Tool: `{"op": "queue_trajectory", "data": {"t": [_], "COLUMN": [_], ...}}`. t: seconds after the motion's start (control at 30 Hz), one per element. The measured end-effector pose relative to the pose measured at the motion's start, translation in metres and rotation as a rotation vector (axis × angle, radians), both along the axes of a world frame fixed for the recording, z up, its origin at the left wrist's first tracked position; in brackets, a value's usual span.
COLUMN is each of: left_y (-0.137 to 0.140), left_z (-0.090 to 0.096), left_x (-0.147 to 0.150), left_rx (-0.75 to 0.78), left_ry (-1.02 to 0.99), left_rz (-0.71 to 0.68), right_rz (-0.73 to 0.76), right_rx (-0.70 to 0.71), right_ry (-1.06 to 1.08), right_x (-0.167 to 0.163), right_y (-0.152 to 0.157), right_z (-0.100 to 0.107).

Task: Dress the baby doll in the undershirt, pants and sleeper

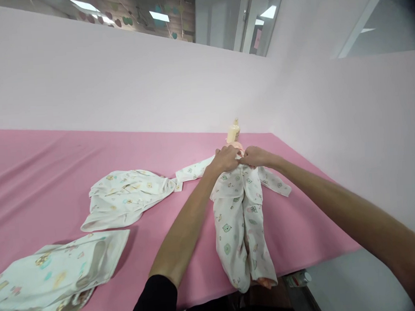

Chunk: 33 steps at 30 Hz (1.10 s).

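Lengthwise, on pink cloth sheeting, we logged 1 white, printed cloth infant jacket over matching trousers, running from our grip toward us; left hand and right hand, equally near, pinched the jacket's neckline.

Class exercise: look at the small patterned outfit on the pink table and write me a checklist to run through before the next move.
1. Both hands at the jacket's neck: ok. The left hand and right hand meet at the top of the jacket.
2. Firm grip by the fingers: cannot tell. The hands hide what is between them.
3. Left-side sleeve apart from the gathered garment: cannot tell. Their ends appear to meet.
4. Trousers well back from the table edge: not ok. The legs reach the near edge of the table.
5. Bottle beyond the hands: ok.
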<state>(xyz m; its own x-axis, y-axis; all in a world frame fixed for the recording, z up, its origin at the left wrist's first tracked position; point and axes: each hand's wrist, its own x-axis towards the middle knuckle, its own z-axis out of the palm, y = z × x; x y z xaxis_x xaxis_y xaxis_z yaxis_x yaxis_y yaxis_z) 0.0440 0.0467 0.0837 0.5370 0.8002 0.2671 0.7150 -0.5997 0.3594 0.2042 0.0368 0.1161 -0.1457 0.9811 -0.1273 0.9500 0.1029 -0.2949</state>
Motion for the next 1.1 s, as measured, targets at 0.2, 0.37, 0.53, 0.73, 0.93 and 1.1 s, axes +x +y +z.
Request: {"op": "queue_trajectory", "data": {"t": [0.2,0.37,0.53,0.73,0.93,1.1], "left_y": [-0.003,-0.001,-0.001,0.007,0.006,0.002], "left_z": [0.003,-0.003,-0.001,0.001,0.001,0.002], "left_x": [0.000,0.000,-0.005,-0.021,-0.018,-0.017], "left_rx": [-0.060,-0.005,-0.028,-0.087,-0.103,-0.115], "left_ry": [0.010,-0.031,-0.088,-0.126,-0.065,-0.062], "left_rz": [-0.080,-0.092,-0.103,0.064,0.063,0.078], "right_rz": [0.013,0.071,0.083,-0.177,-0.082,0.011], "right_rx": [-0.111,-0.076,0.029,0.346,0.230,0.213], "right_ry": [0.618,0.571,0.328,0.080,0.052,-0.158], "right_x": [0.031,0.030,0.025,0.024,0.001,-0.014], "right_y": [-0.004,-0.009,-0.011,-0.022,-0.050,-0.054], "right_z": [-0.009,-0.015,-0.015,-0.013,-0.012,-0.017]}}
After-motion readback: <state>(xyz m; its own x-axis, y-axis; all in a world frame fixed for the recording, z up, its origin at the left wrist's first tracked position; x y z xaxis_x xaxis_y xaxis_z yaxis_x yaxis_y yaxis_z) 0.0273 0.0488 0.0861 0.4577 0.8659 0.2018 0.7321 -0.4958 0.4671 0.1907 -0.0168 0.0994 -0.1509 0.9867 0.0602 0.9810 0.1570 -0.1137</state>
